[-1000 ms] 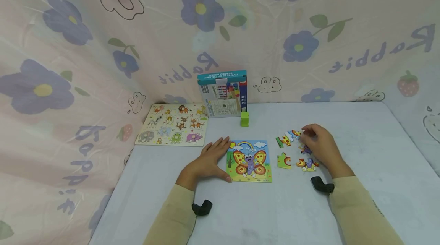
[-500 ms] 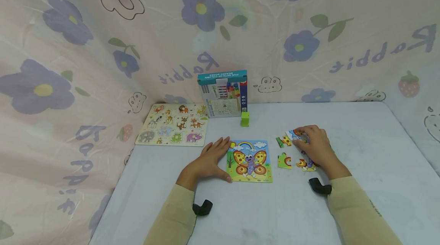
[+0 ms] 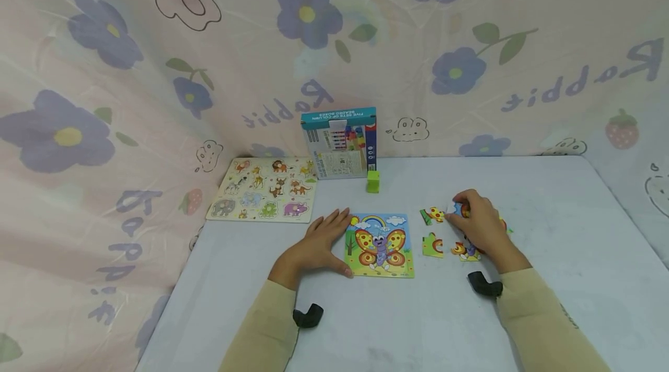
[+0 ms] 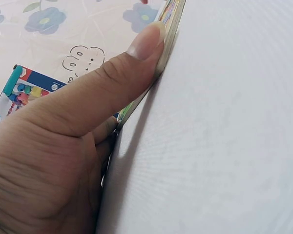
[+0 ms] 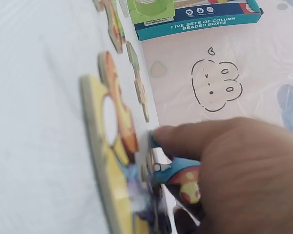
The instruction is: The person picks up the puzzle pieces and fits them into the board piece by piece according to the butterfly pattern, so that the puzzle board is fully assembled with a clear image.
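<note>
A square butterfly puzzle board point(image 3: 380, 244) lies at the middle of the table. My left hand point(image 3: 313, 247) rests along its left side, fingers spread, the thumb point(image 4: 112, 80) against the board's edge in the left wrist view. To the right, my right hand point(image 3: 481, 226) pinches a blue puzzle piece with a red-and-yellow wing part point(image 5: 185, 178) between thumb and fingers. Close by lie a green corner piece point(image 3: 431, 245), a spotted wing piece point(image 3: 435, 215) and a piece with the butterfly's lower body point(image 3: 468, 252). Other pieces are partly hidden under the right hand.
A wooden animal peg puzzle point(image 3: 261, 189) lies at the back left. Beside it stands a carton point(image 3: 340, 148) with a teal top, and a small green block point(image 3: 373, 181) in front of it. A printed curtain point(image 3: 334, 64) hangs behind the table.
My right hand has shifted slightly left and closed its thumb and fingers on the blue piece, which has come away rightward from the spotted wing piece. The left hand has stayed in place.
</note>
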Demonstrator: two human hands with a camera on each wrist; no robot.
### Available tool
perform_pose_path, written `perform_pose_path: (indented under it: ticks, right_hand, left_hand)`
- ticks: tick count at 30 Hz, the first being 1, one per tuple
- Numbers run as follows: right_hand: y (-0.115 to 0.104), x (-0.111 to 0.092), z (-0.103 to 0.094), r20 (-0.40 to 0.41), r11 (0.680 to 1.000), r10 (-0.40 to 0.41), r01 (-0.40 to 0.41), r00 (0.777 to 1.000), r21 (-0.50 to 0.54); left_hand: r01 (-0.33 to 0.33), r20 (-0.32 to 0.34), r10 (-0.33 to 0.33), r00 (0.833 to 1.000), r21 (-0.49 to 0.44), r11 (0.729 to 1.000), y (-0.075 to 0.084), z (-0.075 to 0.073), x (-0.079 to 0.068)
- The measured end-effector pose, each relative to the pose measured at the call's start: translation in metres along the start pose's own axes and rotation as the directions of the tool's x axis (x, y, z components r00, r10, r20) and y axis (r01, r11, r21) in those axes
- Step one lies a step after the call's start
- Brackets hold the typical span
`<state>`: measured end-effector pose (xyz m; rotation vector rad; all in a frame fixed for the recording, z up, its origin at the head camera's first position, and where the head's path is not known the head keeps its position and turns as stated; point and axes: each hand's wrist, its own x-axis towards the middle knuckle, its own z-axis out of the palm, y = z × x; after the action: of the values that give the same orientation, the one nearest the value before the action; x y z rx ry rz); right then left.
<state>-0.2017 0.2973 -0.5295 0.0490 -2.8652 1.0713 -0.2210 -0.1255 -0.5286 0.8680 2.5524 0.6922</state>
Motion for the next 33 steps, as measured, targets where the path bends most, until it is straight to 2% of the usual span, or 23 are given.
perform_pose_path:
  ticks: [8,11,15,21,25,33]
  right_hand:
    - [-0.007,-0.008,0.000,-0.152,0.995,-0.010,0.025,0.988,0.097]
    - [-0.013,-0.011,0.003,-0.160,0.983,-0.006,0.035,0.987,0.181]
    - [-0.023,-0.014,0.010,-0.111,0.950,0.000,0.035,0.994,0.311]
    - [-0.040,-0.015,0.022,-0.015,0.906,-0.042,0.044,0.999,0.421]
    - [-0.045,-0.016,0.028,0.036,0.887,-0.051,0.029,0.998,0.460]
    - [-0.057,-0.018,0.044,0.076,0.874,-0.032,-0.009,0.997,0.487]
  left_hand:
    - [-0.001,0.002,0.001,1.000,-0.004,1.000,0.000,0.000,-0.001]
    - [-0.003,0.002,0.003,1.000,-0.004,1.000,-0.001,0.000,-0.001]
    - [-0.005,0.000,0.005,1.000,-0.004,1.000,-0.001,0.001,-0.001]
    - [-0.009,-0.003,0.009,1.000,-0.015,1.000,0.001,0.000,-0.001]
    - [-0.011,-0.004,0.011,1.000,-0.020,1.000,0.002,-0.001,-0.001]
    - [-0.013,-0.006,0.013,1.000,-0.014,1.000,0.001,-0.001,-0.001]
